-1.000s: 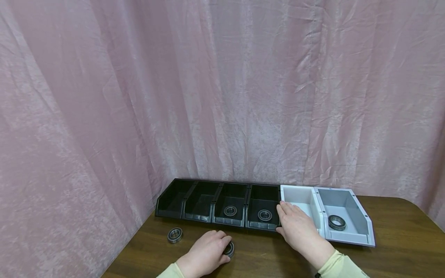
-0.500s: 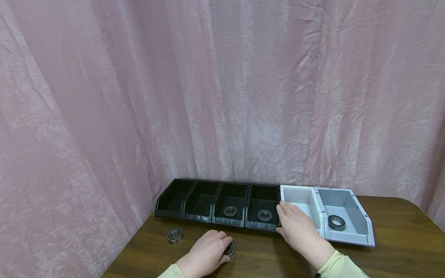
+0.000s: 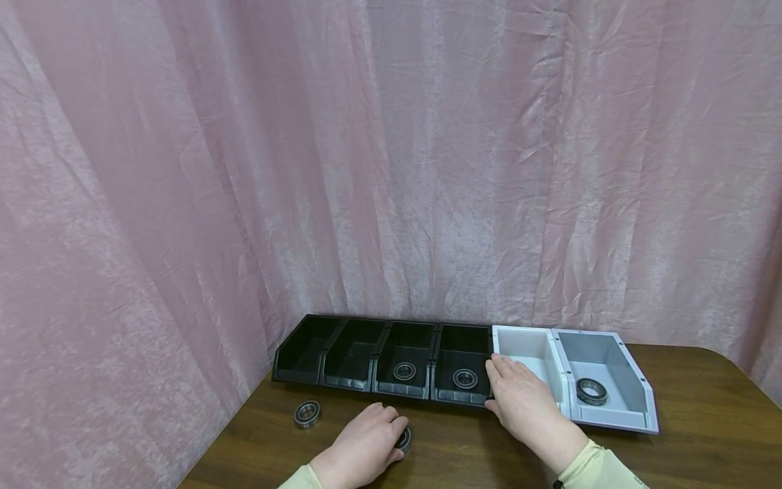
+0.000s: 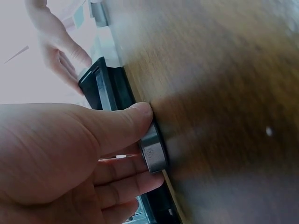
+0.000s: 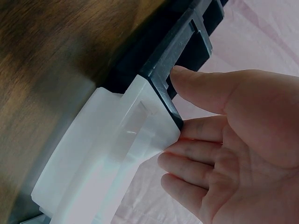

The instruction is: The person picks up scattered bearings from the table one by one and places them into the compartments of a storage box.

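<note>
My left hand (image 3: pixel 362 440) pinches a ball bearing (image 3: pixel 405 439) at the table's front, thumb on one side and fingers on the other. In the left wrist view the bearing's steel outer ring (image 4: pixel 154 153) shows on edge, touching or very close to the wood. My right hand (image 3: pixel 524 402) rests with fairly straight fingers at the wall where the last black bin (image 3: pixel 462 343) meets the white bin (image 3: pixel 531 341). Its thumb (image 5: pixel 196 86) lies against the black bin in the right wrist view. Another bearing (image 3: pixel 307 413) lies on the table to the left.
Several black bins stand side by side at the back; two of them hold one bearing each, a left one (image 3: pixel 404 371) and a right one (image 3: pixel 466 379). A grey bin (image 3: pixel 617 356) at the right end holds another bearing (image 3: pixel 592 392). A pink curtain (image 3: pixel 391 163) hangs behind.
</note>
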{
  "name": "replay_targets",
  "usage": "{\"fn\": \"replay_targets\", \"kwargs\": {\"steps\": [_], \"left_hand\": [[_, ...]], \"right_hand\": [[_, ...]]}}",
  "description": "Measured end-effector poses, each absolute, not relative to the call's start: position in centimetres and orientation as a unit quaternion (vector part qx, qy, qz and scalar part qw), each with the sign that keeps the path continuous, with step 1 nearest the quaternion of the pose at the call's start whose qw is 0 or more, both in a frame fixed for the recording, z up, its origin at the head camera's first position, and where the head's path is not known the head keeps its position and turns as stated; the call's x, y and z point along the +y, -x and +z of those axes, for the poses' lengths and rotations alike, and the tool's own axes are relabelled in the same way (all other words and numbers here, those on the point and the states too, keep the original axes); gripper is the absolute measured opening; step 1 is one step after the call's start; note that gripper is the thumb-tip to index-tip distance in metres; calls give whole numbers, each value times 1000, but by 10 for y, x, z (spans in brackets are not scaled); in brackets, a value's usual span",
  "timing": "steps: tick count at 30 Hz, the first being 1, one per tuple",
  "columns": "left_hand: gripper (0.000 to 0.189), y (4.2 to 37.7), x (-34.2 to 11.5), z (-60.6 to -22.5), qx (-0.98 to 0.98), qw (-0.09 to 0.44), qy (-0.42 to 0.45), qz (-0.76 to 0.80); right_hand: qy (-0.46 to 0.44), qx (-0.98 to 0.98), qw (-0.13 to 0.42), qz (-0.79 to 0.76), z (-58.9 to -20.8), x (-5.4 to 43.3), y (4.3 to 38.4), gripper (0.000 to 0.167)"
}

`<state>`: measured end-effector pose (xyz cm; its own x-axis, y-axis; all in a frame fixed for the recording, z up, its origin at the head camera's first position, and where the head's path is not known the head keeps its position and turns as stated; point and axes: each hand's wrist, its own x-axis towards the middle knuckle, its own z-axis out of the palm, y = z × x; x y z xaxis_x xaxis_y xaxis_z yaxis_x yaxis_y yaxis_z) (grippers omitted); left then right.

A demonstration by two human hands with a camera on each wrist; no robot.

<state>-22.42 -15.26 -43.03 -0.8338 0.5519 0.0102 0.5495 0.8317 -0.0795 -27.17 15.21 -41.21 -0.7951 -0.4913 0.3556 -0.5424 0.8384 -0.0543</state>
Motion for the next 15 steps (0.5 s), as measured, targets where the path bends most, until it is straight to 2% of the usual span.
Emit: {"fn": "replay_targets", "kwargs": {"steps": [15], "left_hand": [[42, 223, -155, -432, -958, 33, 283, 32]], "right_hand": [[-274, -944, 166, 77, -413, 152, 272, 66]]}}
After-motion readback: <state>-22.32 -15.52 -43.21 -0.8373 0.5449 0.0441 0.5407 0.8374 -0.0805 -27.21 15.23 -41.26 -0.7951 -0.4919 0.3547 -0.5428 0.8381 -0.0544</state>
